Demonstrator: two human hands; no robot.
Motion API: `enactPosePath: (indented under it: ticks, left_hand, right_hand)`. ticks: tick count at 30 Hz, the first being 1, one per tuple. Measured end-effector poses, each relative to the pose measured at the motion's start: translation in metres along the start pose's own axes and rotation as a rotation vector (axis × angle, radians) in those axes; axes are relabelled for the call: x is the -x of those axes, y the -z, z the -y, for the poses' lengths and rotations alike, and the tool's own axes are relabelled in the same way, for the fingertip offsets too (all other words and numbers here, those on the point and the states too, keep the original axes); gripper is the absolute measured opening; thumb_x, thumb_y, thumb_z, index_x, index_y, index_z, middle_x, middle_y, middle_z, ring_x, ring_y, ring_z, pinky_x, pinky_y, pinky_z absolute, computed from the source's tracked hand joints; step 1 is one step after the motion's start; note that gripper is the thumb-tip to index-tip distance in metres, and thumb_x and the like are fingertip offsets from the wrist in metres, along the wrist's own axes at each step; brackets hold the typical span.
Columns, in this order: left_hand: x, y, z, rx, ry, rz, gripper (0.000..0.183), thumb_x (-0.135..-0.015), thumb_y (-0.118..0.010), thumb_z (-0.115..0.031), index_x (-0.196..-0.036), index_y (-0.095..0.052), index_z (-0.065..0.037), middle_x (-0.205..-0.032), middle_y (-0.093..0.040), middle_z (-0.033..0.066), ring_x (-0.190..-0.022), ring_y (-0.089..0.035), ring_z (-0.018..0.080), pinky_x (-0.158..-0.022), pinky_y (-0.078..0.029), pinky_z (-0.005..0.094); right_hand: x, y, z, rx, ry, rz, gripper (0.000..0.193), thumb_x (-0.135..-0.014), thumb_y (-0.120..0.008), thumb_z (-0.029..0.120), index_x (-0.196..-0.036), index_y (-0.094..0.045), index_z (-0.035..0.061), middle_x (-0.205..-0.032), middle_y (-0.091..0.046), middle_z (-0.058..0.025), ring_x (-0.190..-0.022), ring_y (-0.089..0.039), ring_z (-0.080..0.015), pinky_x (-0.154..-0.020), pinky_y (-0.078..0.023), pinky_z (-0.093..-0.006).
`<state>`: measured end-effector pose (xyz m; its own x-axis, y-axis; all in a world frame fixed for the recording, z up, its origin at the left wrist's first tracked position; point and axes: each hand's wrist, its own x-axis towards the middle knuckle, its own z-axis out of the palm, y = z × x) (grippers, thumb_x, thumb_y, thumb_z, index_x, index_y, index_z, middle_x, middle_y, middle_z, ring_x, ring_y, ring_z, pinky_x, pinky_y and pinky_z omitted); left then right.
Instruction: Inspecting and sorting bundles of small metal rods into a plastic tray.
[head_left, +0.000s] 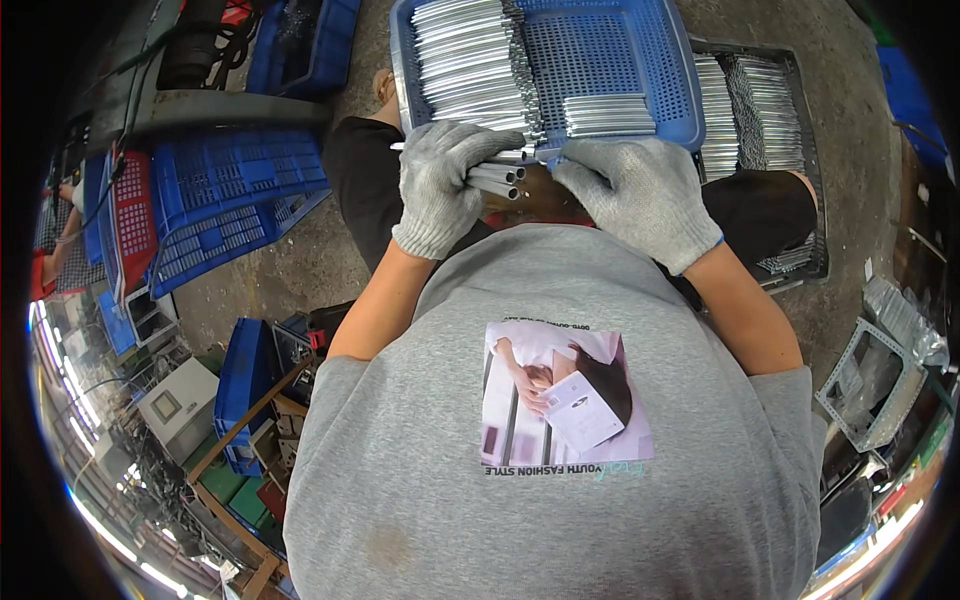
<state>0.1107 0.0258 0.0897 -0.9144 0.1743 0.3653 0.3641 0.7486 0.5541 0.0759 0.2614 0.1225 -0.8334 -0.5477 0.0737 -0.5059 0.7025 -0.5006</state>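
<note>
My left hand (432, 190), in a grey knit glove, is closed around several short metal tubes (497, 180). Their open ends point right, toward my other hand. My right hand (648, 197), gloved alike, has its fingers curled in a pinch just right of those ends; whatever it may hold is hidden. Just beyond both hands is a blue plastic basket (692, 85). A tall stack of shiny tubes (465, 60) fills its left side, and a smaller row of tubes (607, 116) lies at its near right.
Right of the basket, a dark crate (812, 190) holds more tubes on the floor. Blue baskets (235, 180) and a red basket (133, 215) stand at the left. A metal frame (872, 385) lies at the right. Another person's arm (68, 225) shows at far left.
</note>
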Motion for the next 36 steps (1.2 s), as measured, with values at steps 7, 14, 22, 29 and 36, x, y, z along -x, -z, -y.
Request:
enactPosePath:
  ticks: [7,14,22,29,36]
  left_hand:
    - [-0.002,0.0,0.002,0.006,-0.077,0.005,0.033,-0.07,-0.082,-0.022,-0.102,-0.084,-0.015,-0.089,-0.077,-0.0001,-0.08,-0.067,0.018,-0.087,-0.05,0.0347]
    - [0.004,-0.006,0.01,0.076,-0.011,0.005,0.033,-0.072,-0.078,-0.015,-0.105,-0.084,-0.015,-0.089,-0.077,-0.0002,-0.08,-0.067,0.0184,-0.088,-0.049,0.0352]
    - [0.001,-0.014,0.026,0.013,0.027,0.016,0.033,-0.077,-0.073,-0.01,-0.108,-0.083,-0.015,-0.09,-0.077,0.0017,-0.08,-0.067,0.0217,-0.083,-0.051,0.0358]
    - [0.015,-0.067,0.079,-0.168,0.209,0.192,0.039,-0.082,-0.066,-0.005,-0.116,-0.081,-0.017,-0.093,-0.077,0.0062,-0.076,-0.068,0.022,-0.076,-0.054,0.0367]
    - [0.014,-0.078,0.095,-0.362,0.128,0.217,0.034,-0.09,-0.074,-0.017,-0.124,-0.077,-0.019,-0.091,-0.078,0.0067,-0.076,-0.071,0.0289,-0.08,-0.056,0.0385]
  right_hand:
    - [-0.008,0.011,0.0,0.031,-0.066,0.04,0.019,-0.095,-0.073,0.029,-0.091,-0.084,0.0137,-0.063,-0.071,-0.0011,-0.043,-0.054,-0.0162,-0.042,-0.042,-0.0296]
    - [-0.004,0.001,0.0,-0.021,-0.075,0.085,0.021,-0.096,-0.071,0.029,-0.094,-0.084,0.0128,-0.067,-0.073,-0.002,-0.045,-0.056,-0.0165,-0.045,-0.043,-0.0301]
    - [-0.016,-0.002,-0.002,-0.129,-0.214,0.104,0.024,-0.096,-0.071,0.031,-0.102,-0.084,0.0118,-0.073,-0.077,-0.0056,-0.051,-0.063,-0.0203,-0.052,-0.05,-0.0329]
    - [-0.011,-0.021,-0.016,0.009,-0.267,0.051,0.03,-0.097,-0.068,0.034,-0.109,-0.082,0.0107,-0.079,-0.079,-0.0094,-0.061,-0.071,-0.0293,-0.058,-0.055,-0.0376]
    - [-0.005,-0.022,-0.017,0.01,-0.29,0.092,0.032,-0.098,-0.066,0.036,-0.109,-0.082,0.01,-0.081,-0.079,-0.0109,-0.064,-0.073,-0.034,-0.059,-0.055,-0.0405]
